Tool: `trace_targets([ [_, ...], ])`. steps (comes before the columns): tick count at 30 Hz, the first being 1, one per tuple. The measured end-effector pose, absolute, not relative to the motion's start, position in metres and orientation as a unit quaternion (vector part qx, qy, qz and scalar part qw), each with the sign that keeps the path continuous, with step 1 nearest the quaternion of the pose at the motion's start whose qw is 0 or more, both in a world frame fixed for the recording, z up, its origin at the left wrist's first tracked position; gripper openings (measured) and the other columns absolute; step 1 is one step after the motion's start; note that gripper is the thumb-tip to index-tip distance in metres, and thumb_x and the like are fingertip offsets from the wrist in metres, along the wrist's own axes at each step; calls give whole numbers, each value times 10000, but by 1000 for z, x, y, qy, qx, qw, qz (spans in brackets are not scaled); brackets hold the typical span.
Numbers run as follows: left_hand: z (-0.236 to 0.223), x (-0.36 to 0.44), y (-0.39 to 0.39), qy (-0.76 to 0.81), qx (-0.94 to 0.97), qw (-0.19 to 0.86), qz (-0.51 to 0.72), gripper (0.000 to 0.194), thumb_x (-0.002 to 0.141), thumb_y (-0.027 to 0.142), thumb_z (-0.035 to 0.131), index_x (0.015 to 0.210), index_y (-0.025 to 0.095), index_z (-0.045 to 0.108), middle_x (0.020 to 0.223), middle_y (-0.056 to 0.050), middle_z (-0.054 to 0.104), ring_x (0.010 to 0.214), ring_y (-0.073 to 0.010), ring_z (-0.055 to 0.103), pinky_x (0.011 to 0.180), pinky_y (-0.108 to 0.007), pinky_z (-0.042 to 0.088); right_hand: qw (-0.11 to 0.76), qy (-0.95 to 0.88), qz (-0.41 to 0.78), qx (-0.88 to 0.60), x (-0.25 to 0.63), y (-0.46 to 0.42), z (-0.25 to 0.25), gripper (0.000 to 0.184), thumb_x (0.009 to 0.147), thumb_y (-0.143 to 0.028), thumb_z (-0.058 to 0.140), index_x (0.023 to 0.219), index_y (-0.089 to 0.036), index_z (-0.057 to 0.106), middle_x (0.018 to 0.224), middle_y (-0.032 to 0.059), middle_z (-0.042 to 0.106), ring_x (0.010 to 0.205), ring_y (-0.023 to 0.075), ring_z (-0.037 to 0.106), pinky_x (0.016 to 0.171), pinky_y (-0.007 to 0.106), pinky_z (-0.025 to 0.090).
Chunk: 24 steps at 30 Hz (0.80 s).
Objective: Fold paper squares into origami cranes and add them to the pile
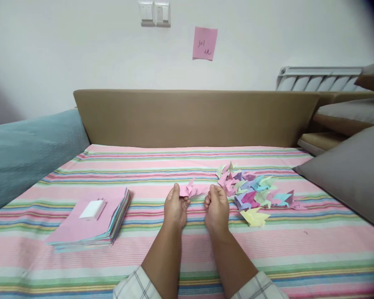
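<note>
A small pink folded paper crane is stretched between my two hands, just above the striped cloth. My left hand pinches the wing on its left side between thumb and bent fingers. At the opposite side, my right hand is closed with its thumb against the curled fingers, at the tip of the other wing. The fingertips partly hide both wing ends. Close beyond my right hand lies a pile of folded paper cranes in pink, purple, blue, green and other pale colours. A yellow crane sits at the pile's near edge.
On the left, a stack of coloured paper sheets carries a white charger-like block. A striped cloth covers the surface. A brown backrest stands behind, with a blue cushion left and grey cushions right.
</note>
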State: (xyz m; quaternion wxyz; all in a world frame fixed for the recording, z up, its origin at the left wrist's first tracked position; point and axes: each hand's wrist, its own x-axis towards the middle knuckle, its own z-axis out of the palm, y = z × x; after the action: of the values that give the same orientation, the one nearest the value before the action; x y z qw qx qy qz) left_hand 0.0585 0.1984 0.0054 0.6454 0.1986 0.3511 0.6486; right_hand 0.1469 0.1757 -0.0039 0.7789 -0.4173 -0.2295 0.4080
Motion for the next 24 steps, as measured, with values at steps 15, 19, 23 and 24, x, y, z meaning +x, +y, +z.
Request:
trace_targets([
  [15, -5, 55, 204, 337, 223, 618, 675, 569, 647, 747, 515, 636, 180, 474, 510, 34, 500, 457, -85, 490, 442, -198, 416, 725, -371, 304, -495, 141, 181, -11, 231, 722, -421, 633, 741, -192, 607, 618, -33, 555, 573, 113, 474, 550, 220, 397],
  [19, -16, 52, 213, 361, 202, 594, 690, 566, 685, 749, 464, 625, 187, 464, 502, 36, 494, 446, -86, 484, 449, -204, 409, 735, -379, 286, -484, 137, 178, -10, 198, 773, -398, 595, 776, -200, 599, 609, -38, 535, 539, 105, 434, 527, 223, 372],
  [23, -25, 54, 219, 373, 237, 584, 681, 536, 713, 716, 471, 683, 181, 493, 522, 24, 531, 467, -95, 506, 473, -213, 422, 750, -398, 283, -446, 133, 159, 12, 161, 807, -368, 569, 816, -211, 604, 623, -42, 514, 559, 104, 439, 546, 226, 381],
  [24, -26, 54, 220, 375, 247, 580, 680, 533, 718, 711, 469, 693, 180, 500, 520, 25, 527, 461, -96, 503, 469, -215, 419, 749, -407, 286, -437, 135, 152, 20, 157, 813, -363, 563, 821, -213, 606, 624, -43, 512, 558, 103, 441, 546, 227, 382],
])
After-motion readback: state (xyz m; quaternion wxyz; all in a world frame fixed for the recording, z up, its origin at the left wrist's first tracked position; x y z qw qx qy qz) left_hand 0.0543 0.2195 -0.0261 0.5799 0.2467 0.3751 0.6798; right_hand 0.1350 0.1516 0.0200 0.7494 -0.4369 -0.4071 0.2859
